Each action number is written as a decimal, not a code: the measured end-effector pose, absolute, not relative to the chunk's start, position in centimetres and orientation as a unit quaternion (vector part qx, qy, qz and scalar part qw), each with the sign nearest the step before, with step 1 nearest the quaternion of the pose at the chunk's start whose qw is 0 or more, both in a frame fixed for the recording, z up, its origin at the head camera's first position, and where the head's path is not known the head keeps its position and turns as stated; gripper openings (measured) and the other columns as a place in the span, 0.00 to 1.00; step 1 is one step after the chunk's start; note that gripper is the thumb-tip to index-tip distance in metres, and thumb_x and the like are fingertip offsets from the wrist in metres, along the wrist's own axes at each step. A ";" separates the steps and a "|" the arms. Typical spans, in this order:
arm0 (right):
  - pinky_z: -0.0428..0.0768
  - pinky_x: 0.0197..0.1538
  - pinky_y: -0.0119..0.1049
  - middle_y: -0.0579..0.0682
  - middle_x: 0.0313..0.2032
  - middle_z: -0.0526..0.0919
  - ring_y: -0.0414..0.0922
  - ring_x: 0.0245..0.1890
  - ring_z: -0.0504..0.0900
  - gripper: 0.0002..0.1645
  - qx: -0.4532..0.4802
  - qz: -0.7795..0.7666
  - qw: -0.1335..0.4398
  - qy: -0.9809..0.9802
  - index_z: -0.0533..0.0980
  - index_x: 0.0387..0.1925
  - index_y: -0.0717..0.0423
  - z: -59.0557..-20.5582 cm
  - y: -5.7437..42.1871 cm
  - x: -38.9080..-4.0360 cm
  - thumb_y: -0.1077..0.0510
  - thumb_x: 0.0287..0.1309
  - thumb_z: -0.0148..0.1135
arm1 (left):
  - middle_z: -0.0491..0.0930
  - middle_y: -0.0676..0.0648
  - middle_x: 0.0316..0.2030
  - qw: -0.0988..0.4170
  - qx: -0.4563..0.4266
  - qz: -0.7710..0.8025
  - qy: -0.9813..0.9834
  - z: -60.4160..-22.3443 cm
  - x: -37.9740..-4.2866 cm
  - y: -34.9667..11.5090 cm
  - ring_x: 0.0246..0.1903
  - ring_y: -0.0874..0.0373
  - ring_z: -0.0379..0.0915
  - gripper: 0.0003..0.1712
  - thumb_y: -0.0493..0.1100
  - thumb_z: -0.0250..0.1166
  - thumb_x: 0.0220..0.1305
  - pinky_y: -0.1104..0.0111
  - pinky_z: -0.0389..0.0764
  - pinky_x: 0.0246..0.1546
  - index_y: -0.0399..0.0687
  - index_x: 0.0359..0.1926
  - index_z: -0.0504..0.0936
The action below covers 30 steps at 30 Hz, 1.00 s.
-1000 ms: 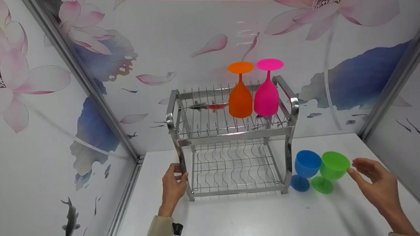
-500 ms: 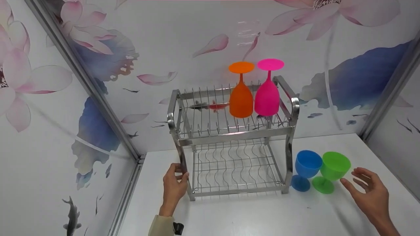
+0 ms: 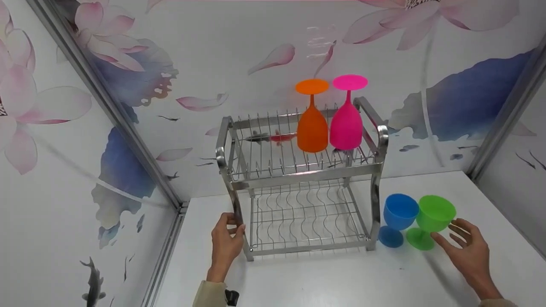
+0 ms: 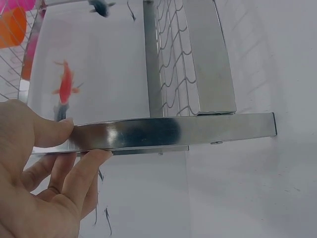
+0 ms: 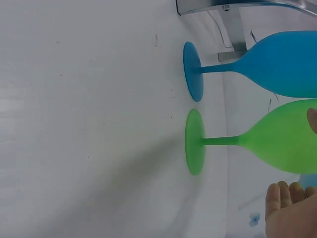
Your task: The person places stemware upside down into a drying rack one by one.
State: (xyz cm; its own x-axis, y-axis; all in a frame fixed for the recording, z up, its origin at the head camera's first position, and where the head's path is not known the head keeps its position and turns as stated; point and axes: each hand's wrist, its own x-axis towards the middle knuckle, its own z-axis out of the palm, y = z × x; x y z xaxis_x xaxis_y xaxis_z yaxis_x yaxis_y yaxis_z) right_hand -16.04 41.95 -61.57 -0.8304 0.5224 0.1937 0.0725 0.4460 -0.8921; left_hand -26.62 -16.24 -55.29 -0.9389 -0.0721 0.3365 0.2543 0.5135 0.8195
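Note:
My left hand (image 3: 227, 243) pinches the left front leg of the metal dish rack (image 3: 307, 174); in the left wrist view the thumb lies on one face of the metal bar (image 4: 143, 134) and the fingers on the other. My right hand (image 3: 467, 253) is beside the green goblet (image 3: 436, 213), fingers apart and loosely bent, thumb tip low by its bowl. In the right wrist view the thumb (image 5: 312, 120) overlaps the green bowl, and the fingers (image 5: 287, 196) are spread just off its side. Left of it, close by, stands the blue goblet (image 3: 400, 212), upright too.
On the rack's upper tier, an orange goblet (image 3: 312, 130) and a pink goblet (image 3: 346, 128) stand upside down at the right. The lower tier (image 3: 307, 217) is wavy wire. Flower-printed panels (image 3: 273, 25) enclose the white table (image 3: 324, 281) at the back and sides.
My right hand has moved left and a little down, closer in to the green goblet. The left hand stays on the rack's leg, and the goblets have kept their places.

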 end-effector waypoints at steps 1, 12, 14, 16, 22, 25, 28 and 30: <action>0.73 0.54 0.08 0.63 0.71 0.69 0.30 0.64 0.73 0.53 -0.179 0.497 0.219 -0.821 0.59 0.78 0.63 -61.7 41.9 -16.3 0.52 0.62 0.79 | 0.84 0.41 0.45 0.167 -0.050 -0.489 -0.855 -55.3 -26.6 -16.3 0.41 0.48 0.90 0.17 0.30 0.71 0.68 0.65 0.92 0.41 0.42 0.56 0.80; 0.75 0.64 0.17 0.71 0.79 0.58 0.69 0.79 0.62 0.62 -0.170 0.523 0.147 -0.822 0.46 0.83 0.64 -63.0 42.3 -18.0 0.49 0.67 0.76 | 0.84 0.41 0.45 0.164 -0.050 -0.488 -0.856 -55.2 -26.6 -16.2 0.42 0.47 0.90 0.17 0.29 0.71 0.68 0.63 0.93 0.41 0.42 0.56 0.80; 0.76 0.66 0.19 0.72 0.79 0.57 0.71 0.78 0.62 0.63 -0.172 0.524 0.136 -0.823 0.45 0.83 0.66 -63.3 42.4 -18.1 0.48 0.67 0.75 | 0.84 0.42 0.45 0.164 -0.047 -0.488 -0.856 -55.2 -26.6 -16.1 0.42 0.47 0.89 0.18 0.29 0.71 0.68 0.63 0.93 0.41 0.42 0.56 0.81; 0.77 0.65 0.19 0.72 0.79 0.57 0.71 0.78 0.62 0.63 -0.174 0.522 0.128 -0.825 0.44 0.83 0.66 -63.4 42.6 -18.3 0.47 0.67 0.75 | 0.84 0.42 0.45 0.163 -0.043 -0.489 -0.856 -55.2 -26.6 -16.0 0.42 0.47 0.89 0.18 0.29 0.71 0.67 0.63 0.93 0.40 0.42 0.56 0.81; 0.77 0.64 0.18 0.71 0.79 0.58 0.69 0.78 0.63 0.63 -0.174 0.524 0.127 -0.824 0.44 0.84 0.65 -63.3 42.5 -18.8 0.46 0.68 0.74 | 0.83 0.40 0.44 0.171 -0.046 -0.486 -0.856 -55.1 -26.6 -15.8 0.41 0.46 0.90 0.18 0.28 0.71 0.66 0.66 0.92 0.40 0.39 0.55 0.80; 0.78 0.65 0.20 0.70 0.79 0.58 0.70 0.78 0.63 0.62 -0.176 0.523 0.130 -0.824 0.45 0.83 0.65 -63.3 42.3 -18.8 0.45 0.68 0.73 | 0.83 0.41 0.44 0.172 -0.043 -0.481 -0.858 -55.1 -26.7 -15.8 0.41 0.47 0.90 0.18 0.28 0.71 0.67 0.67 0.92 0.40 0.40 0.55 0.80; 0.78 0.66 0.22 0.68 0.78 0.60 0.71 0.77 0.64 0.60 -0.177 0.520 0.132 -0.825 0.46 0.83 0.66 -63.2 42.0 -18.7 0.44 0.69 0.73 | 0.84 0.41 0.44 0.170 -0.043 -0.479 -0.860 -55.1 -26.7 -15.9 0.42 0.47 0.90 0.18 0.29 0.71 0.67 0.67 0.92 0.41 0.40 0.55 0.80; 0.78 0.68 0.26 0.68 0.78 0.60 0.71 0.77 0.64 0.60 -0.180 0.519 0.130 -0.826 0.47 0.82 0.65 -63.2 41.9 -18.6 0.44 0.69 0.73 | 0.84 0.41 0.44 0.168 -0.043 -0.478 -0.861 -55.2 -26.7 -15.8 0.42 0.48 0.90 0.17 0.29 0.71 0.67 0.66 0.92 0.41 0.40 0.55 0.80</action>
